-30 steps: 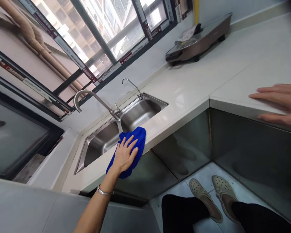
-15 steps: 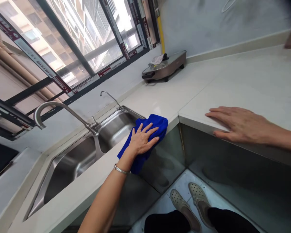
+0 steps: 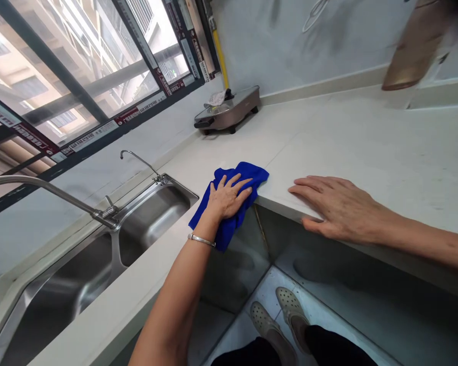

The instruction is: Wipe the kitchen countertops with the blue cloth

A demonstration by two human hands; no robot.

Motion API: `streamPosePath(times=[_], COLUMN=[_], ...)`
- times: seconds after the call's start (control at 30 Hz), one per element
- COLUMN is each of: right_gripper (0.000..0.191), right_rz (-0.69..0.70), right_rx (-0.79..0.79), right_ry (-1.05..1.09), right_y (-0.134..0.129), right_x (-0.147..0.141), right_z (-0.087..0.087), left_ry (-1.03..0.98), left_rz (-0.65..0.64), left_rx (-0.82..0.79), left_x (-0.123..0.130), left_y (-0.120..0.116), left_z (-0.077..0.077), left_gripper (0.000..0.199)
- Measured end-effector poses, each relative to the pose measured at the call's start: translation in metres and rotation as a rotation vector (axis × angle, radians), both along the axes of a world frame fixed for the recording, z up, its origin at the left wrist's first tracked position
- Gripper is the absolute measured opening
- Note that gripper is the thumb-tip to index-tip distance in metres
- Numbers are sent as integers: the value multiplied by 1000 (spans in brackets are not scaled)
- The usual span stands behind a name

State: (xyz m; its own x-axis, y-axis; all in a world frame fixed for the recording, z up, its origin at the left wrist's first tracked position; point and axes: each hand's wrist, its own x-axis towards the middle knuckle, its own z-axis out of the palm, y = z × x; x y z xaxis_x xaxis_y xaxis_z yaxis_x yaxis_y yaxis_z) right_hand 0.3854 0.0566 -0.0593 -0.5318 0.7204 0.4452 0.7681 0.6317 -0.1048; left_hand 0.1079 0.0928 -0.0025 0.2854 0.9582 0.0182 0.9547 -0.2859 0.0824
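Lying on top of a blue cloth, the left hand is flat, with its fingers spread out and its thumb held away from them. It does not pinch the cloth, and I cannot tell how hard it pushes down. The cloth is at the inside corner of the white counter, between the sink and the other hand. Most of it is on the top, and one part hangs down over the front edge. A silver bracelet goes around the left wrist

The right hand is to the right of the cloth and apart from it. It holds nothing. Its palm faces down, its fingers are close to each other, and its thumb sticks out by the front edge of the counter. I cannot tell if all of the hand touches the top

The sink has two shiny bowls side by side. A big bent tap stands behind them, near the middle, and a thin little tap stands at the far end. Near the window, a brown cooker with a clear lid sits on the counter, and a small crumpled rag is on top of it. Down on the floor are two tan shoes with little holes
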Motion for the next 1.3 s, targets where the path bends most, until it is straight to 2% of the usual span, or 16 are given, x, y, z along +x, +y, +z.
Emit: streamPosePath(times=[0.17,0.3,0.47,0.83,1.0,1.13,1.3], right_gripper=[50,48,48,51,48,46,46], right_rz=[9,7,3,-13,-29,-49,-53], right_rx=[-6,-1,-2,-38,-61,-81,-63], right_ry=[-6,-6,9,-8,-22,-36,-63], right_y=[-3,-6,-7,-5,-8,-10,-11], right_x=[-2,-3,-2,-5,-8,-9,-9], right_z=[9,13,13,13,18,21,22], left_ry=[-21,-20,6,37,104,170,193], left_rz=[109,171,216,193,150,225,327], left_rx=[12,39,36,25,140,235,279], left_x=[11,15,5,-32,-29,-10,19], left_y=[34,42,21,-61,-91,-88,-62], left_z=[0,1,2,11,3,-4,-8], left_gripper=[55,55,52,47,62,61,74])
